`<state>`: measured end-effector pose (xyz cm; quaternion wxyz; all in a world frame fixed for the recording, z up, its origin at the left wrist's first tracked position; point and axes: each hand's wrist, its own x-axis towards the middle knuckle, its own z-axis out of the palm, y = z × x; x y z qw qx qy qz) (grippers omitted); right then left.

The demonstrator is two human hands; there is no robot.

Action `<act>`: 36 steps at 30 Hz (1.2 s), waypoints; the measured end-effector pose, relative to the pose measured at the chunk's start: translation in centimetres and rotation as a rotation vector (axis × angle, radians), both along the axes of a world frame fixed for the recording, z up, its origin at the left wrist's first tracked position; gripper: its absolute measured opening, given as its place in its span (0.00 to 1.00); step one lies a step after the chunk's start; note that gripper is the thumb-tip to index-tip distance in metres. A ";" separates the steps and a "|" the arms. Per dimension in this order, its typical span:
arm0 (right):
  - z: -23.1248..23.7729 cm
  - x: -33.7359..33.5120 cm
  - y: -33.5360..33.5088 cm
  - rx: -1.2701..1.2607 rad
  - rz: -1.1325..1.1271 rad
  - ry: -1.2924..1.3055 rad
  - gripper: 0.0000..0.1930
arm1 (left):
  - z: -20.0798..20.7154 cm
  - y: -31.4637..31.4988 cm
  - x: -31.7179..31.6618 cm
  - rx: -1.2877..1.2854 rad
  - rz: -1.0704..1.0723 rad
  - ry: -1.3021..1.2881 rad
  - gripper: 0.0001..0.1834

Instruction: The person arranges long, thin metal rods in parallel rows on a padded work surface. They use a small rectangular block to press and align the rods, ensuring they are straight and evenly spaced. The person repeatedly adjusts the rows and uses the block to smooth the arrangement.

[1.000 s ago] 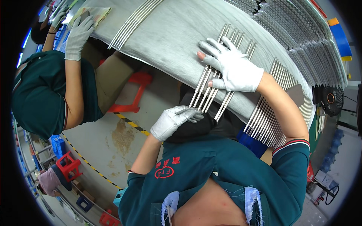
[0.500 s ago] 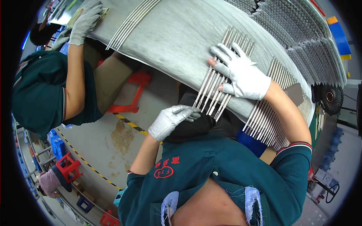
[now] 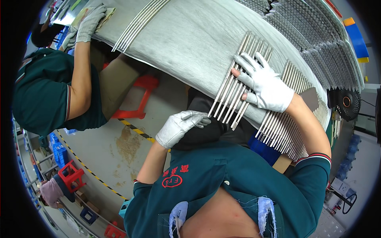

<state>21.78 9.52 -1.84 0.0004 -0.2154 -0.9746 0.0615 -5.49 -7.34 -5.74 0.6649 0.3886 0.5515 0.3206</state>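
Observation:
Several thin silvery metal rods (image 3: 223, 87) lie side by side across the near edge of the grey-covered table, their near ends jutting past it. My right hand (image 3: 266, 83), in a white glove with thumb tip and one fingertip bare, rests palm down on them with fingers spread. At the near end of the leftmost rod is my gloved left hand (image 3: 180, 127), its fingers drawn together and their tips close to that end. Whether they pinch anything is hidden.
A large row of similar rods (image 3: 283, 131) lies to the right, with a smaller group (image 3: 139, 25) at the upper left. Ridged grey trays (image 3: 313, 43) are stacked at the far right near a black fan (image 3: 346, 102). A gloved co-worker (image 3: 51, 91) sits at the left.
My right hand and the rods under it have shifted slightly right and nearer. My left hand has stayed almost still. The co-worker's hands have moved a little.

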 end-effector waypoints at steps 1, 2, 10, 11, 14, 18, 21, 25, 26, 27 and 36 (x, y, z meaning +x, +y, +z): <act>0.0 0.0 0.0 -0.003 -0.002 0.002 0.38 | 0.0 0.0 0.0 0.000 -0.001 0.001 0.20; 0.0 0.1 0.0 -0.005 -0.004 0.000 0.38 | 0.0 0.0 0.0 0.000 -0.003 0.002 0.20; -0.3 -1.4 0.7 0.027 0.022 0.029 0.36 | -0.8 0.1 0.2 0.015 -0.004 0.020 0.20; -0.5 -1.7 0.9 0.040 0.035 0.049 0.36 | -0.9 0.1 0.1 0.013 -0.004 0.045 0.20; -1.1 -2.7 1.5 0.080 0.065 0.098 0.34 | -0.7 0.1 -0.3 0.006 -0.028 0.021 0.20; -0.9 -3.1 1.7 0.087 0.076 0.090 0.36 | -1.0 0.0 -0.4 -0.013 -0.007 -0.016 0.20; -1.0 -2.7 1.5 0.075 0.064 0.078 0.37 | -0.9 -0.1 -0.4 -0.019 0.003 -0.031 0.20; -0.6 -2.0 1.3 0.065 0.059 0.055 0.37 | -1.0 0.0 -0.4 -0.012 -0.002 -0.031 0.20; -0.6 -2.0 1.3 0.064 0.060 0.055 0.37 | -1.0 0.1 -0.3 -0.011 -0.005 -0.024 0.20; -0.6 -1.9 1.3 0.062 0.060 0.056 0.37 | -1.0 0.1 -0.3 -0.007 -0.006 -0.016 0.19; -1.2 -2.7 1.8 0.078 0.074 0.111 0.35 | -0.6 0.3 0.1 -0.001 0.023 -0.009 0.20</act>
